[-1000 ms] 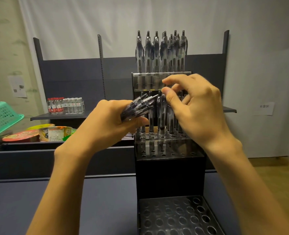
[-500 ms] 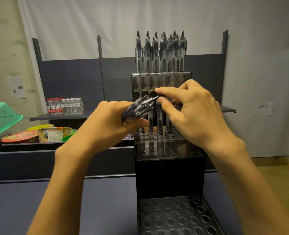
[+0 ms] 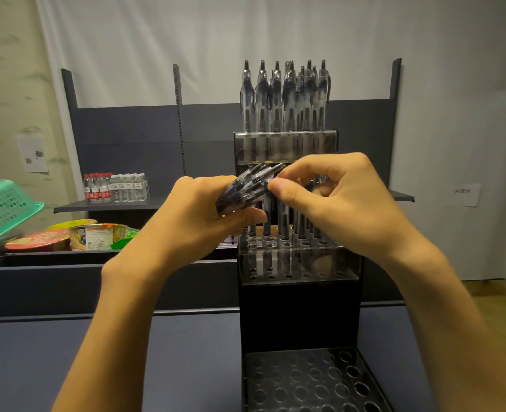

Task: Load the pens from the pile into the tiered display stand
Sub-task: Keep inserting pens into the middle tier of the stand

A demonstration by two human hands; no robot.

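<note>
A black tiered display stand rises in front of me. Its top tier holds several clear pens standing upright. More pens stand in the middle tier, partly hidden behind my hands. The bottom tier shows only open holes. My left hand grips a bundle of pens, their tips pointing up and right. My right hand pinches the tip of one pen in that bundle with thumb and forefinger.
A dark counter lies below my arms. Behind it, a dark shelf carries packs of water bottles. At the left are a green plastic basket and food packages.
My right hand has come down and left from the middle-tier pens to the bundle in my left hand and closed its fingertips on a pen tip. The left hand has barely moved.
</note>
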